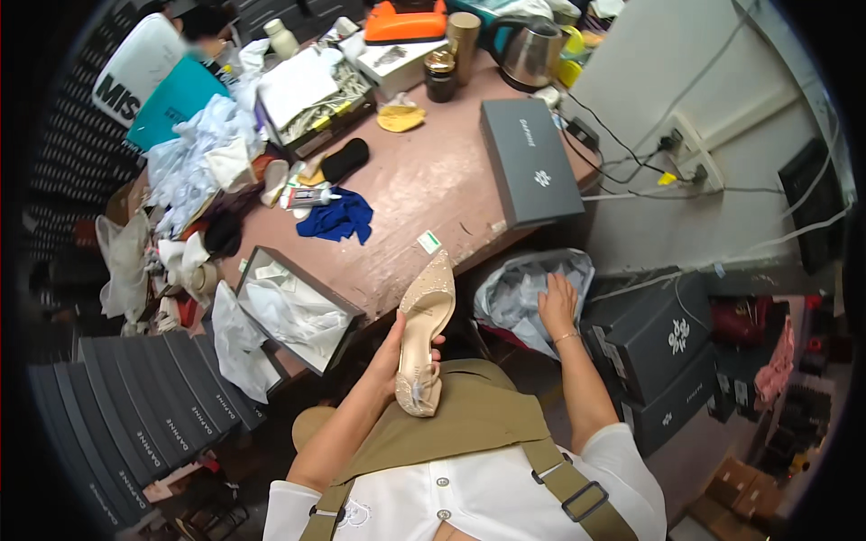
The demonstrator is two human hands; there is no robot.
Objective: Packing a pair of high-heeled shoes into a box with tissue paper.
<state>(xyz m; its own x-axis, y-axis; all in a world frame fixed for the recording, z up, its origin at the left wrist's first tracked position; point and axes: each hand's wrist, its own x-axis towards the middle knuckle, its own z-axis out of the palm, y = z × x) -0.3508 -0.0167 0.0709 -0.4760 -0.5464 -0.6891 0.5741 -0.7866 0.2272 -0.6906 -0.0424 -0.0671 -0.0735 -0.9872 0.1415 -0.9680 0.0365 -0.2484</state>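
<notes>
We see a closed grey shoebox (529, 162) on the far right of the table, an open one (298, 311) with white tissue at its near edge, grey lids (144, 419) fanned near left, two stacked grey boxes (654, 356) at right, and a small green-white label (429, 242).

Hands: two, the left hand (394, 347) and the right hand (557, 305).
Shoes: one beige pointed high-heeled shoe (424, 329), near centre.
Open shoe boxes: one open box (298, 311) with white tissue paper, near left.
Grey box lids on the table: one grey lid (529, 162), far right.
Stacked grey boxes at right: two grey boxes (657, 347), one on the other.
Plastic bags: one bag (523, 288), right of the shoe.
Blue cloths: one blue cloth (338, 219), centre of the table.
Kettles: one steel kettle (528, 52), far side.
</notes>
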